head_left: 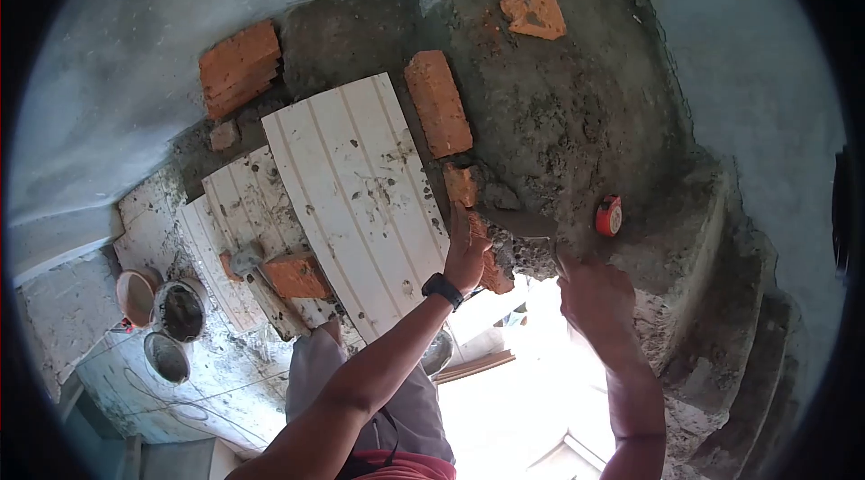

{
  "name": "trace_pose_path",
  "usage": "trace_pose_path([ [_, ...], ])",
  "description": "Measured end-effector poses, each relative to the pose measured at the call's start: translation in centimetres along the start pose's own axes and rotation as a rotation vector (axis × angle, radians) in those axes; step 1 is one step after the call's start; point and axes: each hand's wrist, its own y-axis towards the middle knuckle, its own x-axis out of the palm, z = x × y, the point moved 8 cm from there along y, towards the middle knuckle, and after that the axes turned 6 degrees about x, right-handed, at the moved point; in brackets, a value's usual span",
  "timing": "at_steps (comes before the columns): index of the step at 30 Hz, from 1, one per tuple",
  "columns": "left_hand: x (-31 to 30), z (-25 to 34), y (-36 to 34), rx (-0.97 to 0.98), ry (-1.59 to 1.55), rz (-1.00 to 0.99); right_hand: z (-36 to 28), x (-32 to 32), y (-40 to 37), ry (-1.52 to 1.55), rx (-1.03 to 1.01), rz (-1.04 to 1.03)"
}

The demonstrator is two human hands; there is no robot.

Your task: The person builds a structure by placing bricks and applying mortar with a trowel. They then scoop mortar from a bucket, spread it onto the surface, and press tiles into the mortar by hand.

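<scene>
My left hand [465, 255], with a dark watch on its wrist, grips the side of an orange brick [494, 266] at the edge of the landing. The hand partly covers that brick. In my right hand [596, 296] is a trowel [523, 224], its blade reaching left over the wet mortar [530, 257] beside the brick. Its handle is mostly hidden in my closed fingers. Just beyond the held brick sits a smaller brick piece [459, 183], and a longer brick [438, 104] lies farther along the same line.
A red tape measure [608, 215] rests on the cement near my right hand. White ribbed panels [351, 201] lie left of the bricks, spattered with mortar. Concrete steps [721, 345] descend at right. Several buckets [180, 311] stand lower left. A broken brick [533, 13] lies at the back.
</scene>
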Motion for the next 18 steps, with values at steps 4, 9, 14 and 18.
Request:
trace_pose_path([
  [4, -0.2, -1.3, 0.5, 0.077, 0.018, 0.009, 0.5, -4.7, -2.3, -0.027, -0.049, 0.009],
  [9, 0.2, -0.4, 0.1, 0.016, -0.055, 0.026, -0.3, -3.9, -1.1, -0.031, -0.018, 0.058],
  [14, 0.1, -0.2, 0.2, 0.004, -0.040, 0.012, -1.0, -4.7, -1.7, -0.057, -0.015, 0.081],
  [18, 0.8, -1.6, 0.2, 0.019, -0.292, -0.019, -1.5, -1.7, -0.1, -0.040, -0.047, 0.070],
])
